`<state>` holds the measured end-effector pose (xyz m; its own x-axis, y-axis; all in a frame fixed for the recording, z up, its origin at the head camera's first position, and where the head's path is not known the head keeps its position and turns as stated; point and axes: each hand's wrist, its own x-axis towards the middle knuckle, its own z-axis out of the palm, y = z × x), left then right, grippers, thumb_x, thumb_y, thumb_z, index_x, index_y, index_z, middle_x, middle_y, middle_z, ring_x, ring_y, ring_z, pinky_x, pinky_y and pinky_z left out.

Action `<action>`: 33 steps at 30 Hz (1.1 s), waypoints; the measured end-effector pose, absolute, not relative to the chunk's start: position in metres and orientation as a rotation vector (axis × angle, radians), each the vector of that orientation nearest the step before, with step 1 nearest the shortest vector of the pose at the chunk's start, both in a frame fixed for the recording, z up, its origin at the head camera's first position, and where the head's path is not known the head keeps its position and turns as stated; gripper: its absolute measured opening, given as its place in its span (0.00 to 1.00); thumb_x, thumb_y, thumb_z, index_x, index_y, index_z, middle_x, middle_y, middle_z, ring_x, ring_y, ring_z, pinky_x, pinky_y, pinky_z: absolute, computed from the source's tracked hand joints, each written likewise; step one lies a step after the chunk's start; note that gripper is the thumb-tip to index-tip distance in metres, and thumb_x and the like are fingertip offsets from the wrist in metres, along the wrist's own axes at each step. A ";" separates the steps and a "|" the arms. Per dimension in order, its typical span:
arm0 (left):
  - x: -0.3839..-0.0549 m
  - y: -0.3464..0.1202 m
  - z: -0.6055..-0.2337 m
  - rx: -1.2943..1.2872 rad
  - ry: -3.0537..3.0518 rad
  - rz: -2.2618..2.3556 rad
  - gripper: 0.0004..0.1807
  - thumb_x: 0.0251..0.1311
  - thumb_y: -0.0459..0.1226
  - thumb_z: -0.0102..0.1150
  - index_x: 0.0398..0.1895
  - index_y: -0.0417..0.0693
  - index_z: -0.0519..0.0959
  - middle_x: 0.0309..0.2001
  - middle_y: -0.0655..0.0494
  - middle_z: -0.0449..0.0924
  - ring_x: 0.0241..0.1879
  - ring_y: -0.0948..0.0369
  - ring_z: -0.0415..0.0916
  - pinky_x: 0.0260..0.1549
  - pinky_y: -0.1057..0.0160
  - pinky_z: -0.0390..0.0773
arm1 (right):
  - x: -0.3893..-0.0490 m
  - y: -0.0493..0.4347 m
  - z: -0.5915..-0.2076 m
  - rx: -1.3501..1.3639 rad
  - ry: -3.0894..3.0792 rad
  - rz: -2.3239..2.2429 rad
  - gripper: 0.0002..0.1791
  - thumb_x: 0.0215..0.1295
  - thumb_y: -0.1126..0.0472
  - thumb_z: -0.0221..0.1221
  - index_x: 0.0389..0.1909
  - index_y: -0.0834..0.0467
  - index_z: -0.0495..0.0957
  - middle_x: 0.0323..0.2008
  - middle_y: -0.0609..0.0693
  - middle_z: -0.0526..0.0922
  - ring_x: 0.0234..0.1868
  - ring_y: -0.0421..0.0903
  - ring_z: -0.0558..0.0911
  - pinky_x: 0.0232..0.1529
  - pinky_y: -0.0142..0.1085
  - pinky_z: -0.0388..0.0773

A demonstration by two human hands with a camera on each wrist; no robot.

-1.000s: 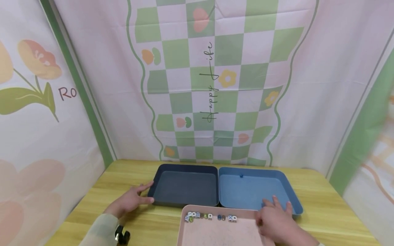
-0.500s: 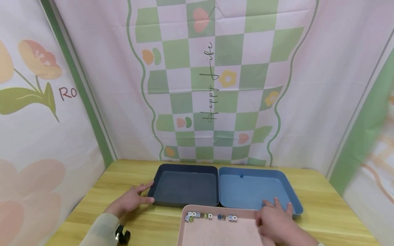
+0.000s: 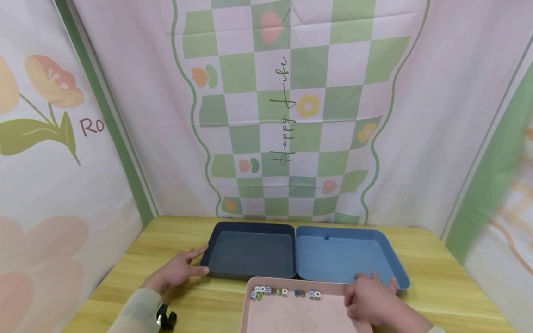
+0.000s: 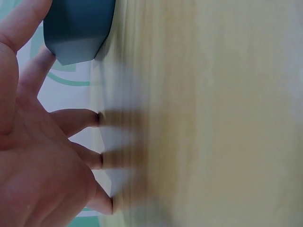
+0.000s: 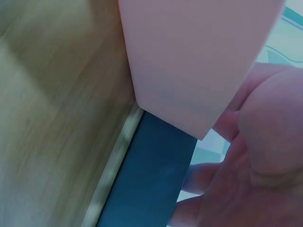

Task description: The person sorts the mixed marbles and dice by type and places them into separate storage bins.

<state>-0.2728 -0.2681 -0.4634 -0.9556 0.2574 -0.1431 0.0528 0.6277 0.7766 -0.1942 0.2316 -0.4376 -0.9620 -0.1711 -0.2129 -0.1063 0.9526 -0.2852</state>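
Observation:
My left hand (image 3: 172, 273) reaches to the left side of the dark navy tray (image 3: 250, 277), its thumb and index finger extended and touching the wall. In the left wrist view the other fingers rest on the table, and nothing is held. At the far right corner of the pink tray (image 3: 300, 319) is my right hand (image 3: 372, 298), thumb and index finger bent down inside the wall, the other fingers over the blue tray (image 3: 345, 259). Whether those fingertips pinch anything is hidden. Several small dice (image 3: 262, 290), white, green, brown and blue, lie along the pink tray's far wall.
One small blue die (image 3: 326, 237) lies near the blue tray's far wall. Both rear trays stand side by side on the wooden table (image 3: 175, 231), with the pink tray in front. A printed curtain (image 3: 275, 138) hangs behind the table.
The right hand's fingers have dipped and curled slightly at the pink tray's corner. The left hand, trays and dice look unmoved.

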 end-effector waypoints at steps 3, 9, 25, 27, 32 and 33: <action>-0.274 -0.269 -0.464 0.249 2.611 1.239 0.44 0.57 0.52 0.70 0.76 0.55 0.63 0.74 0.31 0.50 0.73 0.35 0.42 0.66 0.33 0.45 | -0.196 0.233 -0.436 -0.210 2.846 -0.440 0.12 0.47 0.56 0.76 0.20 0.39 0.80 0.60 0.66 0.75 0.64 0.86 0.51 0.47 0.84 0.31; -0.274 -0.269 -0.466 0.234 2.624 1.221 0.44 0.57 0.53 0.70 0.76 0.57 0.63 0.74 0.32 0.50 0.73 0.34 0.39 0.65 0.31 0.42 | -0.197 0.236 -0.432 -0.266 2.824 -0.519 0.12 0.48 0.58 0.75 0.20 0.39 0.81 0.59 0.60 0.78 0.67 0.77 0.59 0.48 0.84 0.35; -0.272 -0.269 -0.467 0.249 2.590 1.293 0.44 0.57 0.51 0.71 0.76 0.56 0.63 0.75 0.32 0.49 0.73 0.34 0.39 0.66 0.32 0.43 | -0.225 0.281 -0.418 -0.592 2.447 -1.092 0.04 0.64 0.62 0.66 0.37 0.55 0.87 0.40 0.50 0.84 0.44 0.53 0.78 0.41 0.47 0.75; -0.272 -0.269 -0.467 0.257 2.588 1.300 0.44 0.57 0.50 0.71 0.76 0.56 0.63 0.75 0.33 0.50 0.73 0.35 0.39 0.66 0.32 0.43 | -0.229 0.285 -0.417 -0.591 2.444 -1.106 0.05 0.65 0.60 0.65 0.38 0.55 0.87 0.40 0.50 0.84 0.44 0.53 0.78 0.42 0.47 0.74; -0.271 -0.269 -0.467 0.261 2.596 1.296 0.45 0.56 0.51 0.71 0.76 0.55 0.63 0.74 0.32 0.49 0.73 0.34 0.38 0.66 0.32 0.41 | -0.240 0.295 -0.416 -0.511 2.349 -1.192 0.10 0.69 0.59 0.62 0.44 0.60 0.85 0.45 0.54 0.83 0.48 0.54 0.79 0.47 0.53 0.76; -0.271 -0.269 -0.468 0.263 2.596 1.297 0.45 0.56 0.51 0.71 0.76 0.55 0.63 0.74 0.31 0.49 0.73 0.34 0.38 0.66 0.32 0.41 | -0.242 0.296 -0.416 -0.483 2.337 -1.207 0.11 0.70 0.59 0.62 0.46 0.61 0.85 0.46 0.54 0.83 0.49 0.54 0.79 0.48 0.54 0.76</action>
